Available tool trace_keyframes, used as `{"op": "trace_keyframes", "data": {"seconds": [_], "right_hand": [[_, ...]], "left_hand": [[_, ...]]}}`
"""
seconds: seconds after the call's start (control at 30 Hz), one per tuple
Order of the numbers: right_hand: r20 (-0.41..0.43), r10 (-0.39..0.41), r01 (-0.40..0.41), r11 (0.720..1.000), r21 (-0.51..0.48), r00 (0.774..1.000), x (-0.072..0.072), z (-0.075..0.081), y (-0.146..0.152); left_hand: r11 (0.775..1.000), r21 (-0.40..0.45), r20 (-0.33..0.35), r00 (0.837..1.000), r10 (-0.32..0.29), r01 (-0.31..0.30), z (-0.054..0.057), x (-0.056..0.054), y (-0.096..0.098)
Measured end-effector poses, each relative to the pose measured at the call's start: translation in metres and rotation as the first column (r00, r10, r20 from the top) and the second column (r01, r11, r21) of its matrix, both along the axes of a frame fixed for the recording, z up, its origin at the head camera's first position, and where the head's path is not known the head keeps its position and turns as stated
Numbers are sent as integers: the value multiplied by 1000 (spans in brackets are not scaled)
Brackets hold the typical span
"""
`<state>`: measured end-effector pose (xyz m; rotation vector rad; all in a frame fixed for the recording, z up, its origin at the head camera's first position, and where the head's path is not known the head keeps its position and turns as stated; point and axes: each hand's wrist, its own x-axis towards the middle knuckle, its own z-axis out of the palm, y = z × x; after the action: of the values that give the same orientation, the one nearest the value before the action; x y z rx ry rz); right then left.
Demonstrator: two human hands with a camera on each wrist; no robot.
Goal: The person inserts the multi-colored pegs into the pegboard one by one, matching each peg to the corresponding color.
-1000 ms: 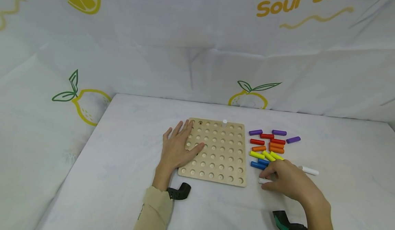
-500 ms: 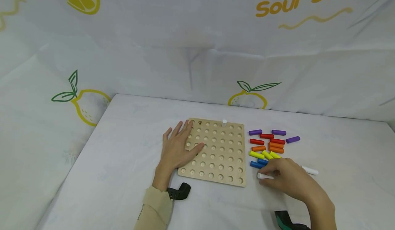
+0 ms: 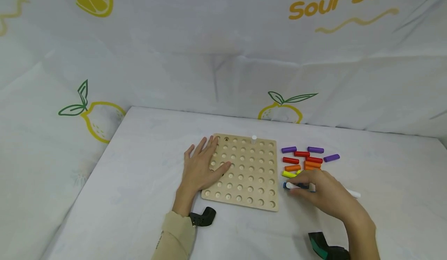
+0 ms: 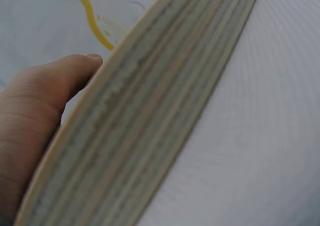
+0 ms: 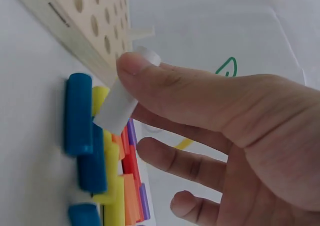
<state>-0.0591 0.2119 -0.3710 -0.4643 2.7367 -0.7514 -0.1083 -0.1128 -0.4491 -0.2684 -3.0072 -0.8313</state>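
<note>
My right hand (image 3: pixel 323 192) pinches a white peg (image 5: pixel 119 103) between thumb and fingers. In the right wrist view the peg is tilted and clear of the blue pegs (image 5: pixel 78 113) beside it. My left hand (image 3: pixel 200 165) rests with spread, straight fingers on the left side of a square wooden pegboard (image 3: pixel 241 200), thumb over its face. The board has rows of round holes. One white peg (image 3: pixel 254 139) stands upright in its far row. In the left wrist view the board's layered edge (image 4: pixel 135 110) fills the middle, my thumb (image 4: pixel 60 80) over it.
Right of the board lie purple pegs (image 3: pixel 316 150), red pegs (image 3: pixel 291 160), orange pegs (image 3: pixel 292 168) and yellow pegs (image 3: pixel 288 174). Another white peg (image 3: pixel 354 193) lies right of my right hand, partly hidden by it. A printed cloth (image 3: pixel 195 77) hangs behind the table.
My right hand has lifted the white peg from the table and carried it a little left and away from me, over the blue pegs. My left hand and the board have not moved.
</note>
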Motion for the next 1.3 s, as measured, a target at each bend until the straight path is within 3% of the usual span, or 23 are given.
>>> {"op": "trace_keyframes", "data": {"seconds": [0.33,0.8,0.93,1.17,1.3], "right_hand": [[-134,-74,52,985,-163,988,-15,13,-20],[-155,-236,167,917,-363,959,-39,3,-44],[-169,-306,203,871,-448,937,-46,-4,-50],[-66,-508,374,710,-596,859,-55,-19,-65],[3,-539,440,684,-582,843,-59,-27,-70]], "left_hand": [[1000,5,2,1000,10,-10,-1,0,-1],[1000,1,-11,1000,15,-15,-1,1,-3],[1000,1,-21,1000,15,-15,-1,1,-3],[1000,9,-24,1000,4,-4,-3,0,-1],[1000,10,-22,1000,2,-2,-2,0,-1]]}}
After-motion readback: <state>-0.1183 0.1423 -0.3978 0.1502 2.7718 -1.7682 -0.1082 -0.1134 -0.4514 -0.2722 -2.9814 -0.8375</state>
